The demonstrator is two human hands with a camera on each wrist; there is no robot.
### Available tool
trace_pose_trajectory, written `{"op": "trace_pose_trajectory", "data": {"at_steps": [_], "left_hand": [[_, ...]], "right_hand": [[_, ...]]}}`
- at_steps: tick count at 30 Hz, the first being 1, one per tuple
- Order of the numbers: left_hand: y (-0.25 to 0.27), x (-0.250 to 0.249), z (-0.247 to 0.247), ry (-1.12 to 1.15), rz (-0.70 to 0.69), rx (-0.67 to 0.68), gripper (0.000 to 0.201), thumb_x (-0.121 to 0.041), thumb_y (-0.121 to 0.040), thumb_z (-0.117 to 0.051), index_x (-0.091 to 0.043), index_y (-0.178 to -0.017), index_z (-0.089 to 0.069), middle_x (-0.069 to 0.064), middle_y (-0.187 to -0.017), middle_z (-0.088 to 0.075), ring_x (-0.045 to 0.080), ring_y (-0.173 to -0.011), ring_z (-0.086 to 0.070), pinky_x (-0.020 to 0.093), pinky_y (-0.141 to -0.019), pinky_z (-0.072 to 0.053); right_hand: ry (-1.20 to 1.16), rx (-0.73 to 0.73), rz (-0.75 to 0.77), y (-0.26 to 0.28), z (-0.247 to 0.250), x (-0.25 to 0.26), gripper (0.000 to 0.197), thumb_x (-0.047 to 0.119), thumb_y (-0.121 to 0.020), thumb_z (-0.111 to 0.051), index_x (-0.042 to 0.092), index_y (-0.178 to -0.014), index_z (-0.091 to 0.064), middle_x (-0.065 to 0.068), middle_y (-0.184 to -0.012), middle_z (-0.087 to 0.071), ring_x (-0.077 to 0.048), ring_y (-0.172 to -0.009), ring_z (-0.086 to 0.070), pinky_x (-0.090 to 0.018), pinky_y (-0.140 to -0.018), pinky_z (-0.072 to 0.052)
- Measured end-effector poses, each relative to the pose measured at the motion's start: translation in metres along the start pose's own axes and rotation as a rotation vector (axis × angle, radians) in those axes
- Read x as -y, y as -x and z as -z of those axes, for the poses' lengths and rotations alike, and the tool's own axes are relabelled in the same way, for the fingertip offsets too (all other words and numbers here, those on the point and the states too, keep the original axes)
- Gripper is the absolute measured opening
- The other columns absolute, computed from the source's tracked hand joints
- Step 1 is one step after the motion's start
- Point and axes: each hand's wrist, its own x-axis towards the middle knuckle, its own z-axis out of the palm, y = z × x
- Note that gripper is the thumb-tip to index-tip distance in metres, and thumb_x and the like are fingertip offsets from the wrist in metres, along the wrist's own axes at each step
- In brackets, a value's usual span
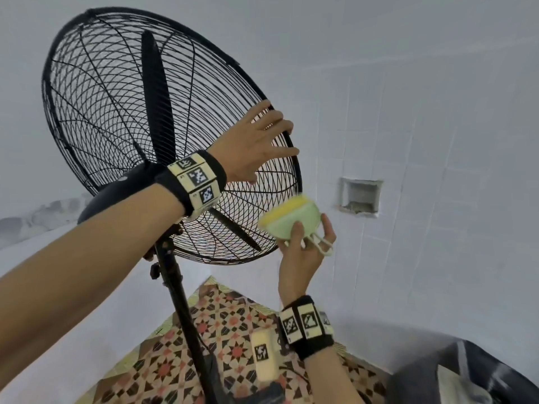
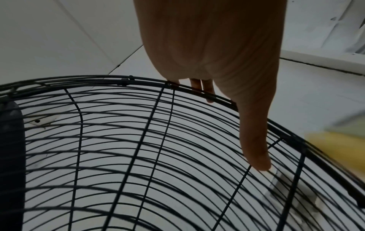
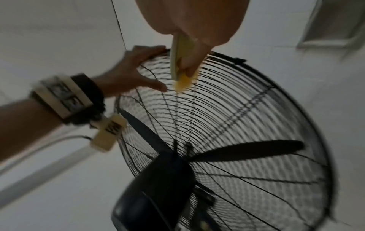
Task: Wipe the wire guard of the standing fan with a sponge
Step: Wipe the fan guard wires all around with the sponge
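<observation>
The black wire guard (image 1: 116,112) of the standing fan tilts upward, with dark blades behind its wires. My left hand (image 1: 256,144) lies on the guard's right side, its fingers hooked over the outer rim and the thumb (image 2: 254,148) flat on the wires (image 2: 138,156). My right hand (image 1: 300,252) holds a sponge (image 1: 288,214), yellow foam in a pale green holder with a loop, just below and right of the left hand. The sponge sits close to the guard's lower right rim; contact is unclear. In the right wrist view the sponge (image 3: 183,81) shows against the guard (image 3: 256,109) beside the left hand (image 3: 136,68).
The fan's black pole (image 1: 178,301) and motor housing (image 1: 116,193) stand in front of me. White tiled walls surround the fan, with a small recess (image 1: 360,196) to the right. Patterned floor tiles (image 1: 233,330) lie below and a dark bag (image 1: 466,374) sits at the lower right.
</observation>
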Motion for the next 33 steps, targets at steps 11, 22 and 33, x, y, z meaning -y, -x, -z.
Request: {"op": "trace_pose_trajectory", "data": {"at_steps": [11, 22, 33], "left_hand": [[0.000, 0.004, -0.005, 0.072, 0.026, -0.030, 0.108, -0.054, -0.065, -0.091, -0.040, -0.157, -0.038, 0.011, -0.159, -0.034, 0.036, -0.149, -0.028, 0.056, -0.128, -0.010], [0.001, 0.002, -0.003, 0.092, 0.044, -0.015, 0.105, -0.050, -0.068, -0.091, -0.039, -0.158, -0.037, 0.011, -0.162, -0.032, 0.035, -0.151, -0.026, 0.055, -0.126, -0.013], [0.000, -0.001, -0.007, 0.102, 0.035, -0.069, 0.107, -0.051, -0.063, -0.094, -0.039, -0.155, -0.040, 0.010, -0.160, -0.036, 0.034, -0.148, -0.028, 0.054, -0.126, -0.012]], "right_hand": [[0.038, -0.095, -0.096, 0.001, 0.003, -0.017, 0.048, 0.007, -0.101, -0.062, 0.035, -0.136, -0.043, -0.009, -0.139, -0.054, -0.011, -0.105, -0.067, -0.036, -0.076, -0.063], [0.126, -0.109, -0.130, 0.011, 0.008, -0.028, 0.049, 0.008, -0.101, -0.061, 0.035, -0.136, -0.040, -0.014, -0.137, -0.057, -0.011, -0.104, -0.067, -0.036, -0.075, -0.063], [-0.010, -0.076, -0.099, -0.024, 0.001, 0.007, 0.042, 0.009, -0.103, -0.057, 0.032, -0.137, -0.047, -0.005, -0.137, -0.051, -0.026, -0.117, -0.062, -0.045, -0.072, -0.064]]}}
